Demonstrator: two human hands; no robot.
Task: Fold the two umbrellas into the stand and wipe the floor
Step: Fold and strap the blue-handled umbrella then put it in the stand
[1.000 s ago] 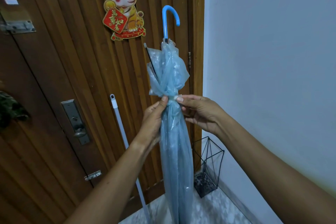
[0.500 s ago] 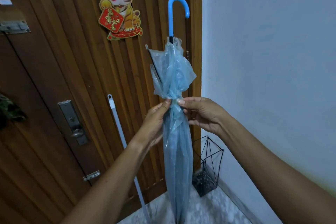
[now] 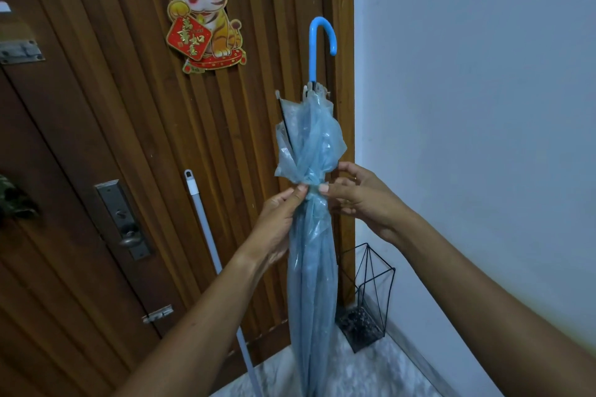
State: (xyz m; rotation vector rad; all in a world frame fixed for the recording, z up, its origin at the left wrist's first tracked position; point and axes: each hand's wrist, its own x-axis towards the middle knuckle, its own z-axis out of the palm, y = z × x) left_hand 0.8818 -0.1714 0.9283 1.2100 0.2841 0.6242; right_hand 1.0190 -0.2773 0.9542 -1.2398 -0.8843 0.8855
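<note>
While two hands meet at its gathered waist, the blue see-through umbrella stands upright, its hooked blue handle on top and its lower end running out of view at the bottom, so whether it touches the pale marbled floor cannot be told. The left grip pinches the bunched plastic at the waist, thumb tip against the band there. The right grip pinches the same spot from the other side, its remaining fingers loosely spread. Just beside the umbrella's lower right, a black wire stand sits in the corner by the white wall. A pale pole leans on the wooden door, which carries a tiger decoration.
</note>
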